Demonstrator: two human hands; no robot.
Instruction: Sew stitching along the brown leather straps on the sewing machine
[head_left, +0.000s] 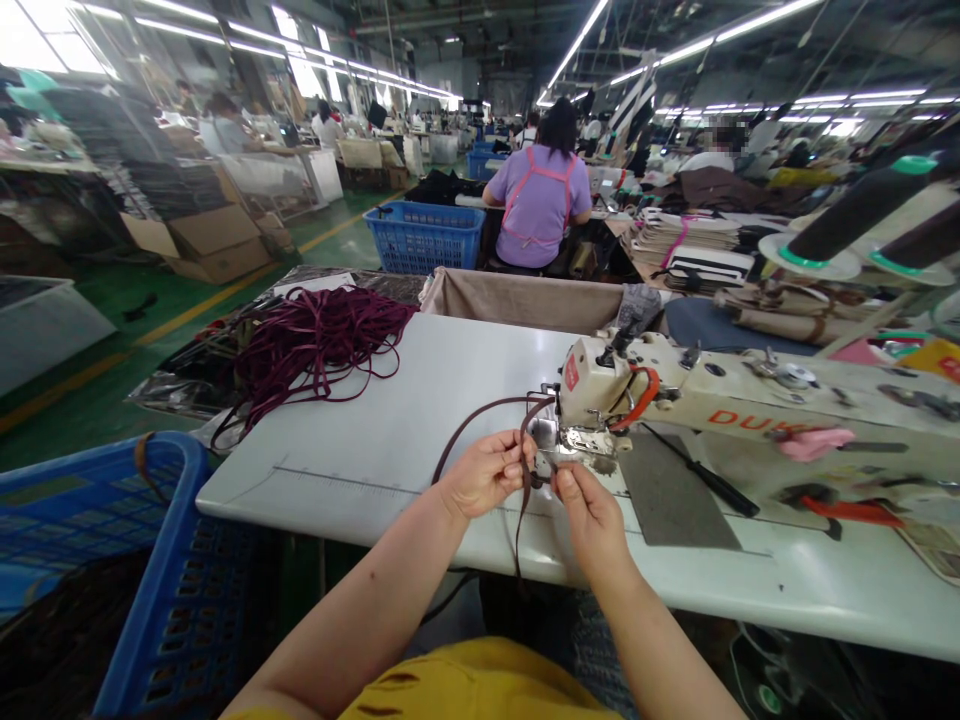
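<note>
A thin dark strap [480, 408] curves from the white table up to the head of a sewing machine [600, 385], and one length hangs down past the table's front edge. My left hand [487, 470] is closed on this strap, in front of the needle area. Just to the right, my right hand [589, 505] pinches near the metal plate [546, 435]; its thumb and finger are together, and what lies between them is too small to make out.
A heap of maroon straps [322, 340] lies at the table's left end. Blue baskets stand at left [172, 560] and beyond the table [424, 235]. A black-handled tool [720, 485] rests by a grey pad [667, 500]. A person in purple [541, 205] sits ahead.
</note>
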